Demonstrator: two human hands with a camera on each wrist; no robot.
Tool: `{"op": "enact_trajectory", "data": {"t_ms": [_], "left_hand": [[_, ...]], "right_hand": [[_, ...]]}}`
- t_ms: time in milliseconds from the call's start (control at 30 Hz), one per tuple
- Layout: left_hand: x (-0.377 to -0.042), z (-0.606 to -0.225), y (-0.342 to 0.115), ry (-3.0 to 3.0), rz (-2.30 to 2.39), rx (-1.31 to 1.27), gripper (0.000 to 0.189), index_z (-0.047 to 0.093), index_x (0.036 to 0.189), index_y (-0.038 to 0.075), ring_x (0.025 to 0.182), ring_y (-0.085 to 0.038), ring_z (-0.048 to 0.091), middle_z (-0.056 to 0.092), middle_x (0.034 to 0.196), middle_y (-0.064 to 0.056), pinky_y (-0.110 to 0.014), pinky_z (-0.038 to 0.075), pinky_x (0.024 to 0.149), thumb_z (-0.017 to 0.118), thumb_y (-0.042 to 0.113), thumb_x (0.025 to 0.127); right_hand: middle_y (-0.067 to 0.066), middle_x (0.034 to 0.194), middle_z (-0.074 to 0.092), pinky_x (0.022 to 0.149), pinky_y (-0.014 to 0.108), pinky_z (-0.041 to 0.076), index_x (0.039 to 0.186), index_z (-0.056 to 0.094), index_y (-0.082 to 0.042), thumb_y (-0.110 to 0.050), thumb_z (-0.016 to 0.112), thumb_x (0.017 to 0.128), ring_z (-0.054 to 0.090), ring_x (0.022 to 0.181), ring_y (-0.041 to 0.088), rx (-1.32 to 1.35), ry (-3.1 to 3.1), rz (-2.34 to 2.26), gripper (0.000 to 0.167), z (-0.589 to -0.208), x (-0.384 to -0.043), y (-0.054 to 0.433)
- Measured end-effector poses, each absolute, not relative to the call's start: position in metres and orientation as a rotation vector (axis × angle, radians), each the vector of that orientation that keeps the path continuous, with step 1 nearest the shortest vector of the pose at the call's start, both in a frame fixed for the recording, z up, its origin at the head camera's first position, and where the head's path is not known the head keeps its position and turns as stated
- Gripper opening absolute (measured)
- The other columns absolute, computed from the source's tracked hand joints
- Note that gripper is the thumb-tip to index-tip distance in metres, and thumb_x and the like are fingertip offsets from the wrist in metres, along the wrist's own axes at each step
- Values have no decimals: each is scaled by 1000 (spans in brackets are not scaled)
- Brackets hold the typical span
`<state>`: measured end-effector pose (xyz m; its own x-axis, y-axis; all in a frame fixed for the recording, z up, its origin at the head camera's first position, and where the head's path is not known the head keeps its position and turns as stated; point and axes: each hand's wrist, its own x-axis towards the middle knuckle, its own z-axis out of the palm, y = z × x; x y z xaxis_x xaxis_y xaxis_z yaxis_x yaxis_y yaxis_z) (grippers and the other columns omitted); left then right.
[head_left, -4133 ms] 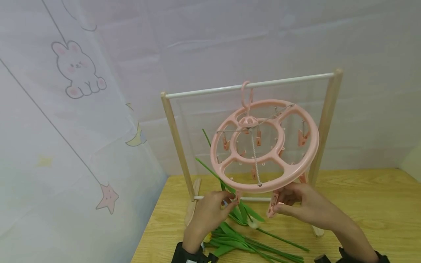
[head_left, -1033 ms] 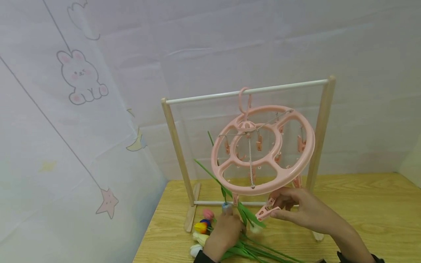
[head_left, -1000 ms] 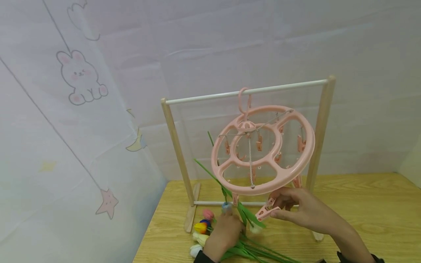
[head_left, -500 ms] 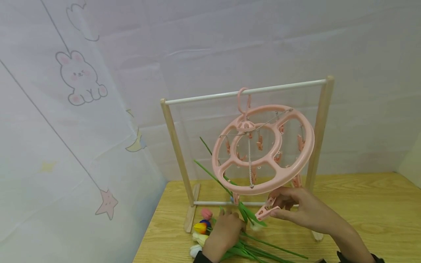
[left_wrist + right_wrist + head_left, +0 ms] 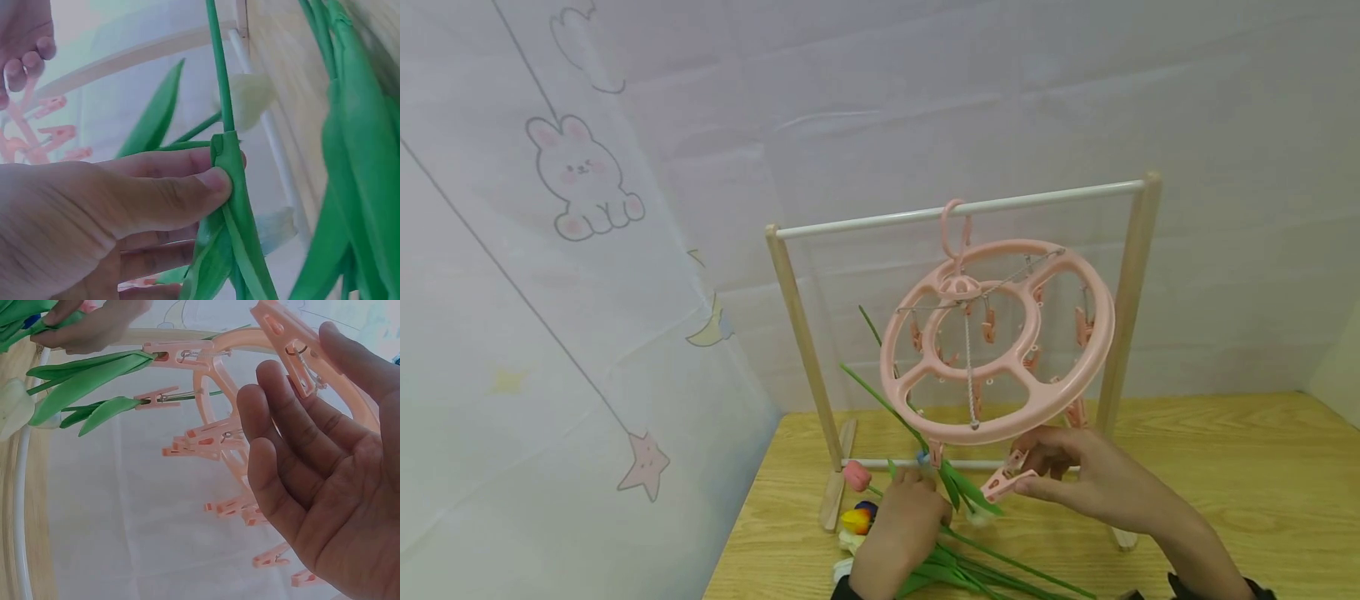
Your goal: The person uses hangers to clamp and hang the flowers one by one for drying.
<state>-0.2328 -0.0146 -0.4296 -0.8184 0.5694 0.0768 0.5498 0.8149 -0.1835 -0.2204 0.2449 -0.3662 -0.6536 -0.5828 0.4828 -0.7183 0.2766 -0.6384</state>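
Observation:
My left hand (image 5: 904, 521) is low among artificial tulips on the table. In the left wrist view, its thumb and fingers pinch a tulip's green stem (image 5: 231, 156) where the leaves wrap it. A pink tulip head (image 5: 856, 476) shows just beyond this hand. My right hand (image 5: 1097, 475) holds a pink clothespin (image 5: 1006, 480) at the front of the round clip hanger (image 5: 1052, 402), thumb on one side and fingers on the other. Two tulips hang upside down from neighbouring clothespins: one white (image 5: 14, 407), one light blue (image 5: 922, 457).
The hanger hooks over the white bar (image 5: 880, 220) of a wooden-legged stand (image 5: 797, 333). More tulips, including a yellow-red one (image 5: 856, 521) and a white one (image 5: 842, 570), lie by my left wrist on the wooden table (image 5: 1232, 467). A pale cloth hangs behind.
My left hand has gone from a hanger clothespin down to the tulips. The pink tulip head has just shifted left and away. The right hand stays, its clothespin now tilted more.

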Motion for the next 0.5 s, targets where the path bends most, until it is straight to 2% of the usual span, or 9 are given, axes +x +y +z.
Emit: {"op": "enact_trajectory", "data": {"t_ms": [267,367,500], "left_hand": [[-224,-419,-18,-2839,117,-936,24,81,93,36,98,-9,57,66,89,15,-28,45,102,83,16,79],[-222,-413,-23,-2805,8,-980,18,82,88,34,97,-9,59,65,86,15,-24,48,96,83,17,81],[-220,-402,-32,-2784,-172,-1040,14,82,86,30,87,-3,60,66,85,15,-16,50,80,84,17,81]], "right_hand": [[-12,87,73,61,26,52,109,69,-17,-10,72,94,68,76,6,1204,-2412,1323,17,-366,-221,244],[-12,88,73,62,26,52,109,69,-17,-9,72,94,68,76,6,1207,-2410,1331,17,-366,-221,244],[-11,89,73,63,26,53,111,68,-16,-8,71,94,68,77,7,1219,-2401,1330,19,-367,-222,245]]}}
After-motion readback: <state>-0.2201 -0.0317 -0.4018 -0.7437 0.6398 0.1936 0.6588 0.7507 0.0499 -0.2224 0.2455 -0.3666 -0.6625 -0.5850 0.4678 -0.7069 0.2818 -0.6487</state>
